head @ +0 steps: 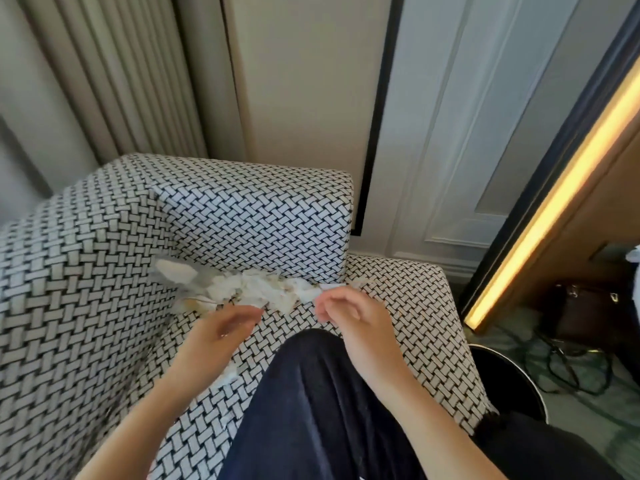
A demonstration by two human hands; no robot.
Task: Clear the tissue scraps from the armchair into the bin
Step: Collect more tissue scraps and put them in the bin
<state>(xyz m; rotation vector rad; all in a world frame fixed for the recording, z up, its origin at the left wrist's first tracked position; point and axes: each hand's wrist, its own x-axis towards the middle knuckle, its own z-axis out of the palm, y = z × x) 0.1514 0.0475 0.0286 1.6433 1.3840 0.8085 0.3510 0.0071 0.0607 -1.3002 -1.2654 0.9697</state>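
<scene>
Fingers, right: our right hand (341,306) pinches the near end of a tissue strip between thumb and fingers (323,308); we read this as a grip on the paper.
Fingers, left: our left hand (225,325) lies palm up, fingers loosely curled and released, just short of the pile; a white fleck shows on the palm, too small to name.
Head view, where: the tissue scraps (249,289) lie heaped in the back crease of the armchair (86,289), where seat meets backrest, reaching into the corner by the arm.
Handling: we judge the scraps very light, soft and easily torn, some stained brown; they should gather best scooped from underneath or bunched together, not pulled by one edge.
Count: one heap; its pieces overlap too much for us to count. One more scrap (230,370) shows under our left wrist.
Bin: one dark round bin (502,375) stands on the floor beside the chair, to our right.
Leg: our knee in dark trousers (311,393) rests on the seat.
</scene>
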